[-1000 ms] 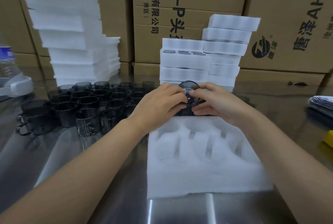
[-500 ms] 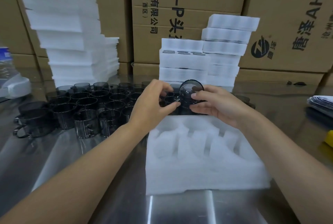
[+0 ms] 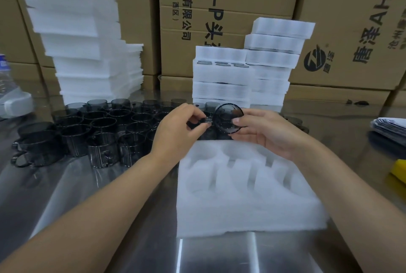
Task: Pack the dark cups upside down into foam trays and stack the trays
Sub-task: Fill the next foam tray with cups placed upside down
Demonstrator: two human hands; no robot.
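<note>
A dark see-through cup (image 3: pixel 228 116) is held tilted in the air above the far edge of a white foam tray (image 3: pixel 246 213), its round end facing me. My right hand (image 3: pixel 265 132) grips the cup's body from the right. My left hand (image 3: pixel 178 132) pinches the cup's handle at its left side. The tray lies on the steel table in front of me, and the pockets I can see hold nothing. Several more dark cups (image 3: pixel 98 127) stand crowded together at the left. Packed foam trays (image 3: pixel 222 74) are stacked in two piles at the back.
A tall pile of unused foam trays (image 3: pixel 74 30) rises at the back left against cardboard boxes (image 3: pixel 228 8). A plastic bottle (image 3: pixel 8 88) stands at the far left. Papers (image 3: pixel 391 125) and a yellow object (image 3: pixel 398 169) lie at the right edge.
The cup has been lifted and tilted so its round end faces me. My left hand moved from covering the cup to pinching its handle; my right hand shifted slightly right.
</note>
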